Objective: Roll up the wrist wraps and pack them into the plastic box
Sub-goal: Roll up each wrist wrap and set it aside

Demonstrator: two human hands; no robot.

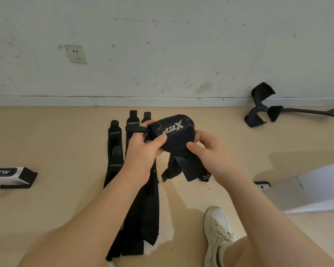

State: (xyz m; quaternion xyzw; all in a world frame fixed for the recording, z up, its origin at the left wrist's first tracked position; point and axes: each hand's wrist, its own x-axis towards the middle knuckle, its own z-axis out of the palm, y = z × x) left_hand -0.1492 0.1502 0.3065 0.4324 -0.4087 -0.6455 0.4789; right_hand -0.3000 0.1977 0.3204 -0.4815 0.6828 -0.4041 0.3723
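Holding a black rolled wrist wrap (172, 132) up over the tan floor (56, 141), both hands curl round it: the left hand (143, 149) grips the left end with its thumb pressed on the roll and a thumb loop (136, 129) caught over its fingers, and the right hand (210, 149) pinches the right side, thumb on the front. A loose tail of the wrap (191, 168) hangs below the roll. Three more flat wraps (115, 151) lie side by side on the floor just behind the left forearm. Further out there's a white shoe (217, 234) near the right, a white-and-black box (10, 176) at the left edge, and a wall socket (76, 53) up on the wall.
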